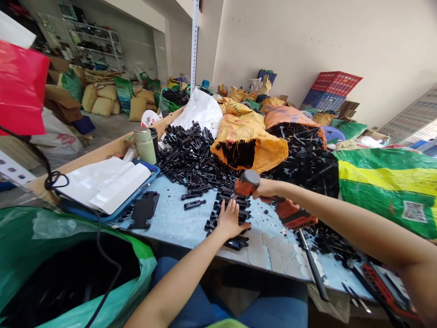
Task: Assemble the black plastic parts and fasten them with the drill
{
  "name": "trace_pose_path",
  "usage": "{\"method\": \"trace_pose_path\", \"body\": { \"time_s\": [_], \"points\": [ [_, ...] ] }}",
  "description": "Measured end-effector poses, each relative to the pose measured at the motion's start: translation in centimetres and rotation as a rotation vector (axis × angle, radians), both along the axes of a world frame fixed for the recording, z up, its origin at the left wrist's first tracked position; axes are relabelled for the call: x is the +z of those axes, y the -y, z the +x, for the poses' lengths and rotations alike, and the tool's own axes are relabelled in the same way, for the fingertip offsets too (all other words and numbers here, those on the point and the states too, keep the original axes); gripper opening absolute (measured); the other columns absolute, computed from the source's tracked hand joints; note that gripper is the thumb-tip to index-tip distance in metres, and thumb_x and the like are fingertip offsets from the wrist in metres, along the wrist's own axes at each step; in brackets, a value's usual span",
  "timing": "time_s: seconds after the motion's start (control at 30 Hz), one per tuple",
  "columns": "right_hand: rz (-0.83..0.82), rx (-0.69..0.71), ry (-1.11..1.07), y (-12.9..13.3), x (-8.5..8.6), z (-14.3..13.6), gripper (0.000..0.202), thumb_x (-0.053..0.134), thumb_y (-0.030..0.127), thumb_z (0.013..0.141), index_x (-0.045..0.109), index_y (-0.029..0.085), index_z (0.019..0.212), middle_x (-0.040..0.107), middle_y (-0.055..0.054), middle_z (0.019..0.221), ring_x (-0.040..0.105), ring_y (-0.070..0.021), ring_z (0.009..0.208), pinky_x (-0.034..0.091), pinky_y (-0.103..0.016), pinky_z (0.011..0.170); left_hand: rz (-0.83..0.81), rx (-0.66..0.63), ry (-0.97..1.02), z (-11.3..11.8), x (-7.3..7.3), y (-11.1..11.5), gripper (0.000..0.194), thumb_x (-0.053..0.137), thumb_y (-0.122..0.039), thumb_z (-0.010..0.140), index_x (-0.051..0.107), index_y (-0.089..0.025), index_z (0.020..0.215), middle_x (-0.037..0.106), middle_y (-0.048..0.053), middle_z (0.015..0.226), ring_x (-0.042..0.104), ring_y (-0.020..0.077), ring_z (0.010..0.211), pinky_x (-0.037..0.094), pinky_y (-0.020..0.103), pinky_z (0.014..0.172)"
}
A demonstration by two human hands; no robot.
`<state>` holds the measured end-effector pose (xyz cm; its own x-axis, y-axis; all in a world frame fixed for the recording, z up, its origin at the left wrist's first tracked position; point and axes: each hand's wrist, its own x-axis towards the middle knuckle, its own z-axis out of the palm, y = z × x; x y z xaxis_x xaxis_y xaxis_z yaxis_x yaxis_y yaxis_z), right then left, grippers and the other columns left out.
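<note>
My right hand (268,189) is wrapped around the grip of an orange and black cordless drill (246,181). The drill's tip points down and left at a row of black plastic parts (218,214) laid side by side on the table. On that row rests my left hand (231,222), fingers stretched out and thumb spread to the right. The drill's tip is close to my left fingertips; whether it touches a part I cannot tell. A few loose black parts (195,204) lie left of the row, and a large heap of them (186,152) is piled behind.
A yellow woven sack (251,157) opens toward me behind the row. At left stand a blue tray with papers (116,187) and a green thermos (145,146). A hammer (312,266) lies near the right front edge. A cable (99,237) hangs over a green sack (139,248).
</note>
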<state>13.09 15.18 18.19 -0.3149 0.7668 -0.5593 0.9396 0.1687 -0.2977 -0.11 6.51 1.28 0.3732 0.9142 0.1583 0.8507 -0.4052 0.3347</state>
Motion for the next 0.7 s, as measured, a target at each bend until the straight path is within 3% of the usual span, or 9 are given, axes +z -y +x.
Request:
{"method": "trace_pose_path", "body": {
  "time_s": [0.13, 0.23, 0.37, 0.5, 0.7],
  "points": [
    [-0.041, -0.139, 0.044, -3.8, 0.1, 3.3, 0.009, 0.056, 0.018, 0.059, 0.056, 0.014, 0.067, 0.049, 0.003, 0.043, 0.047, -0.0116, 0.039, 0.041, -0.022, 0.040, -0.059, 0.067, -0.069, -0.3, 0.5, -4.3, 0.081, 0.015, -0.069, 0.081, 0.028, -0.014, 0.139, 0.023, 0.012, 0.147, 0.008, 0.0277, 0.137, -0.010, 0.057, 0.105],
    [-0.081, -0.161, 0.090, -5.3, -0.4, 4.1, 0.006, 0.058, 0.019, 0.058, 0.054, 0.014, 0.058, 0.050, 0.002, 0.042, 0.047, -0.0115, 0.038, 0.041, -0.022, 0.039, -0.102, 0.066, -0.099, -0.2, -0.1, -5.9, 0.076, 0.015, -0.065, 0.083, 0.025, -0.016, 0.140, 0.022, 0.011, 0.147, 0.011, 0.0269, 0.137, -0.011, 0.061, 0.103],
    [-0.118, -0.142, 0.142, -6.6, -1.5, 4.2, 0.008, 0.058, 0.017, 0.057, 0.053, 0.014, 0.052, 0.048, 0.001, 0.040, 0.047, -0.0120, 0.038, 0.038, -0.022, 0.039, -0.055, 0.067, -0.112, -0.2, -1.2, -6.0, 0.073, 0.013, -0.062, 0.085, 0.023, -0.017, 0.141, 0.021, 0.009, 0.147, 0.011, 0.0264, 0.137, -0.013, 0.060, 0.102],
    [-0.110, -0.099, 0.175, -7.1, -2.0, 4.0, 0.005, 0.059, 0.017, 0.055, 0.055, 0.014, 0.054, 0.049, 0.002, 0.041, 0.046, -0.0121, 0.039, 0.036, -0.022, 0.040, -0.045, 0.070, -0.121, -0.1, -1.4, -6.0, 0.070, 0.014, -0.060, 0.086, 0.023, -0.018, 0.141, 0.022, 0.009, 0.147, 0.010, 0.0270, 0.137, -0.014, 0.060, 0.102],
    [-0.072, -0.038, 0.196, -4.8, -1.6, 4.2, 0.010, 0.057, 0.018, 0.053, 0.057, 0.015, 0.062, 0.049, 0.002, 0.045, 0.049, -0.0141, 0.043, 0.035, -0.023, 0.040, -0.074, 0.076, -0.122, 0.0, -1.2, -6.0, 0.066, 0.019, -0.056, 0.086, 0.024, -0.019, 0.141, 0.021, 0.007, 0.147, 0.009, 0.0253, 0.137, -0.015, 0.059, 0.103]
  ]
}}
